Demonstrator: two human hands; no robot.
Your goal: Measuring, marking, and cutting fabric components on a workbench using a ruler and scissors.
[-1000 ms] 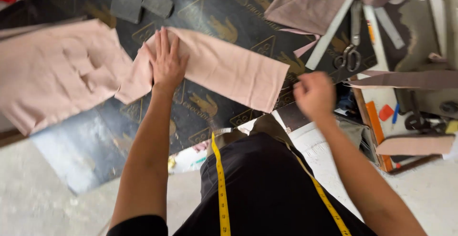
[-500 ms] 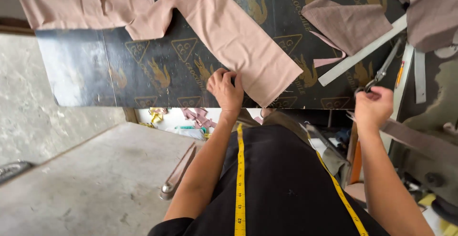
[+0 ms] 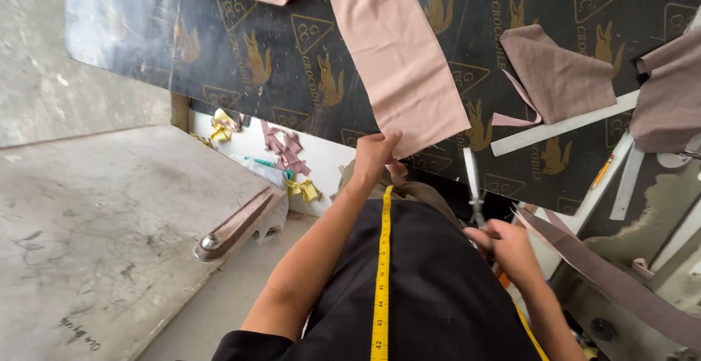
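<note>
Left hand (image 3: 374, 155) gripped near corner of long pink fabric strip (image 3: 398, 54) at black printed tabletop (image 3: 292, 47) edge; right hand (image 3: 504, 248) clenched on steel scissors (image 3: 473, 186), handles hidden; strip's top cut off by frame.

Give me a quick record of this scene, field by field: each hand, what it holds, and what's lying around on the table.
left hand: grips the near corner of the pink fabric strip
right hand: holds scissors, blades pointing toward the strip
surface: dark printed table
also on table: brownish fabric piece, white ruler
on person: yellow measuring tape over black top
below table edge: fabric scraps
</note>
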